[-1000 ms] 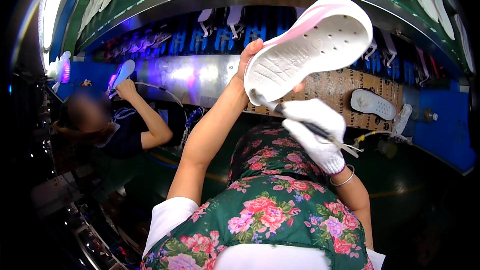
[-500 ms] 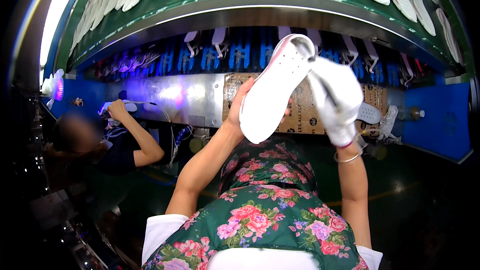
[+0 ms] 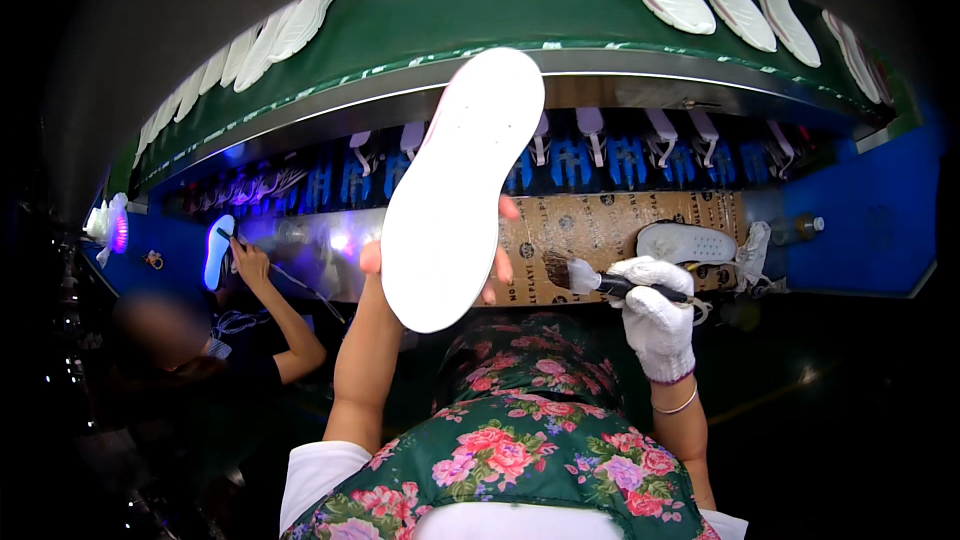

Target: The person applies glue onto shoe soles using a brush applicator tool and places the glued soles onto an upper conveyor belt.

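Observation:
My left hand (image 3: 502, 265) is closed around a large white shoe sole (image 3: 455, 200) and holds it up over the bench, broad flat face toward me. The thumb shows at its left edge and fingertips at its right; the palm is hidden behind it. A thin pink line runs along the sole's upper left edge. My right hand (image 3: 655, 315), in a white knit glove, grips a brush (image 3: 575, 275) by its dark handle. The bristles point left, apart from the sole. Just beyond the glove a grey-white shoe sole (image 3: 687, 243) with small holes lies on the cardboard.
Brown cardboard (image 3: 590, 225) covers part of the metal bench. Blue racks (image 3: 628, 162) with strapped shoe parts stand behind it, under a green shelf (image 3: 470, 15) carrying several white soles. At the left, a co-worker's hand (image 3: 250, 262) works on another sole. A bottle (image 3: 808, 227) lies at the right.
The sole has moved left and now shows its broad face more fully. My right hand has moved down and away from it, and the brush is plainly visible in the glove.

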`<state>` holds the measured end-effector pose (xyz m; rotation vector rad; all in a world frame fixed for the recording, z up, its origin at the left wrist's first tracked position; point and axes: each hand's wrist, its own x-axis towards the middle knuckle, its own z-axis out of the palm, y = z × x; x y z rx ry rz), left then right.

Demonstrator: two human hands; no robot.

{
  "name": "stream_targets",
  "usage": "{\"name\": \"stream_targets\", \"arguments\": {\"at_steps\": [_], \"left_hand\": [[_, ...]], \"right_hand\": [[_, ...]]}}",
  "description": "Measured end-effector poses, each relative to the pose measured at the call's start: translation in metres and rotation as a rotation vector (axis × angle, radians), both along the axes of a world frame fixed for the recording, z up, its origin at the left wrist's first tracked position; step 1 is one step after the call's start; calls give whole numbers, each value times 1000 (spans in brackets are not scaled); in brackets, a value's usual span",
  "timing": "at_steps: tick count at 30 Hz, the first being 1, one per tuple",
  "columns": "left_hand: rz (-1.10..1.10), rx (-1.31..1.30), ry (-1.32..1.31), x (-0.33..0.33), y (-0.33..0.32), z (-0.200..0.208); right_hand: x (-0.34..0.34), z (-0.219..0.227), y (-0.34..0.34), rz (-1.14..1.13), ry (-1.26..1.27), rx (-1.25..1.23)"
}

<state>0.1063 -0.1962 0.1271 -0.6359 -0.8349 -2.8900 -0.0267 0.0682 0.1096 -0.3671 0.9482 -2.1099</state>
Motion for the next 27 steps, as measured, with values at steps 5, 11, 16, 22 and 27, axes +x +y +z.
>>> {"name": "stream_targets", "arguments": {"at_steps": [5,11,16,22,27], "left_hand": [[79,177,29,-107,-25,43],[196,732,-469,-196,-44,43],[318,481,-336,-211,-35,34],[25,17,-325,-110,-47,34],[842,-281,-450,-25,-116,44]], "right_hand": [[22,-20,-2,-70,-58,255],[41,-56,-3,-110,-20,363],[50,-67,-7,-103,-74,416],[53,-82,-18,-30,-74,428],[49,-82,-27,-13,-106,446]]}}
